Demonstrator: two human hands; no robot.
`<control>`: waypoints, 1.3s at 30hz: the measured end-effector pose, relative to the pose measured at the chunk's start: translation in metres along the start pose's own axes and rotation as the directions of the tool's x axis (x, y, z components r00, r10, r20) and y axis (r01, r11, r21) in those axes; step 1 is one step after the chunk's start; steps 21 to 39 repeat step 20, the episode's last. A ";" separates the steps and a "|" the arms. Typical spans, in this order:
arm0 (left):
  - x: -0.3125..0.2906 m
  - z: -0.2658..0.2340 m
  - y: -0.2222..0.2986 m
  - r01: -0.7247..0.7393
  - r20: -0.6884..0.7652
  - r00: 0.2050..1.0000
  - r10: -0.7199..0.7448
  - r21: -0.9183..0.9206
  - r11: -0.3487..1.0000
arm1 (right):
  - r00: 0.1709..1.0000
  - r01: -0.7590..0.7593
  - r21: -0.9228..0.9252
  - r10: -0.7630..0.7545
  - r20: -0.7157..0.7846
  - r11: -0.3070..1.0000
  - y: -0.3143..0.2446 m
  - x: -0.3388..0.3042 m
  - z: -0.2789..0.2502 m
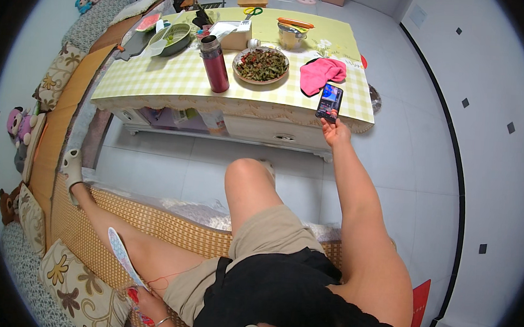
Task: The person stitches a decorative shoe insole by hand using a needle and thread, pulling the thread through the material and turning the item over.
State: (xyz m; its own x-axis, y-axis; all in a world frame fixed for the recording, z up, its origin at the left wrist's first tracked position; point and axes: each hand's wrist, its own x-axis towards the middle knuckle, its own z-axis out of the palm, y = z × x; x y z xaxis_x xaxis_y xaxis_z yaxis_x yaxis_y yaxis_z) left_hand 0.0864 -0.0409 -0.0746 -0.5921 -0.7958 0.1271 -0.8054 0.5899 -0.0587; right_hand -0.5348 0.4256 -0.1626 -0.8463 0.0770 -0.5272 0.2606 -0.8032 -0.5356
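Note:
My right hand [336, 132] reaches out to the front edge of the table, its fingers closed on the lower end of a smartphone [329, 103] with a lit screen. Just behind the phone lies a bright pink cloth [321, 74] with dark edges. Low at the left, my left hand [152, 305] grips a long, narrow, pale patterned insole [123, 256] beside my thigh. Something red in clear wrapping [133, 299] shows at the same hand; whether it is held too is hard to tell. A thin red thread [166, 279] loops over my leg next to it.
On the checked tablecloth [153, 79] stand a maroon thermos [214, 64], a plate of chopped greens [261, 66], a tub [292, 36], a box [235, 36], a green colander [172, 40] and scissors [253, 12]. Patterned cushions [66, 280] and plush toys [21, 125] line the woven-mat sofa [151, 216].

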 end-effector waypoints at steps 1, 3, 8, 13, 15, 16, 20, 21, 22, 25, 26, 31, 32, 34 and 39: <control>-0.001 0.000 0.000 -0.027 0.011 1.000 0.028 -0.014 1.000 | 1.000 -0.003 -0.022 0.003 -0.012 1.000 -0.001 0.001 0.000; -0.002 -0.002 -0.001 -0.029 0.076 0.997 0.028 0.013 0.999 | 0.999 0.022 -0.082 -0.024 -0.026 0.996 -0.003 0.002 0.000; 0.006 -0.033 0.013 -0.156 -0.152 0.978 0.145 -0.062 0.986 | 0.983 0.164 -0.242 -0.180 -0.046 0.956 0.005 -0.011 0.000; 0.026 -0.045 0.051 -0.155 -0.192 0.979 0.069 -0.477 0.865 | 0.956 0.293 -0.285 -0.273 0.109 0.913 0.037 -0.057 -0.002; 0.035 -0.050 0.072 -0.224 -0.205 0.970 0.133 -0.530 0.818 | 0.946 0.289 -0.267 -0.231 0.227 0.919 0.057 -0.087 0.003; 0.042 -0.053 0.083 -0.274 -0.212 0.959 0.189 -0.513 0.813 | 0.941 0.266 -0.259 -0.192 0.277 0.928 0.070 -0.102 0.008; 0.071 -0.056 0.142 -0.104 0.010 0.961 0.277 -0.914 0.392 | 0.914 0.126 -0.298 0.006 0.406 0.946 0.117 -0.166 0.034; 0.071 -0.056 0.142 -0.104 0.010 0.961 0.277 -0.914 0.392 | 0.914 0.126 -0.298 0.006 0.406 0.946 0.117 -0.166 0.034; 0.071 -0.056 0.142 -0.104 0.010 0.961 0.277 -0.914 0.392 | 0.914 0.126 -0.298 0.006 0.406 0.946 0.117 -0.166 0.034; 0.071 -0.056 0.142 -0.104 0.010 0.961 0.277 -0.914 0.392 | 0.914 0.126 -0.298 0.006 0.406 0.946 0.117 -0.166 0.034; 0.071 -0.056 0.142 -0.104 0.010 0.961 0.277 -0.914 0.392 | 0.914 0.126 -0.298 0.006 0.406 0.946 0.117 -0.166 0.034; 0.071 -0.056 0.142 -0.104 0.010 0.961 0.277 -0.914 0.392 | 0.914 0.126 -0.298 0.006 0.406 0.946 0.117 -0.166 0.034; 0.071 -0.056 0.142 -0.104 0.010 0.961 0.277 -0.914 0.392 | 0.914 0.126 -0.298 0.006 0.406 0.946 0.117 -0.166 0.034; 0.071 -0.056 0.142 -0.104 0.010 0.961 0.277 -0.914 0.392 | 0.914 0.126 -0.298 0.006 0.406 0.946 0.117 -0.166 0.034; 0.071 -0.056 0.142 -0.104 0.010 0.961 0.277 -0.914 0.392 | 0.914 0.126 -0.298 0.006 0.406 0.946 0.117 -0.166 0.034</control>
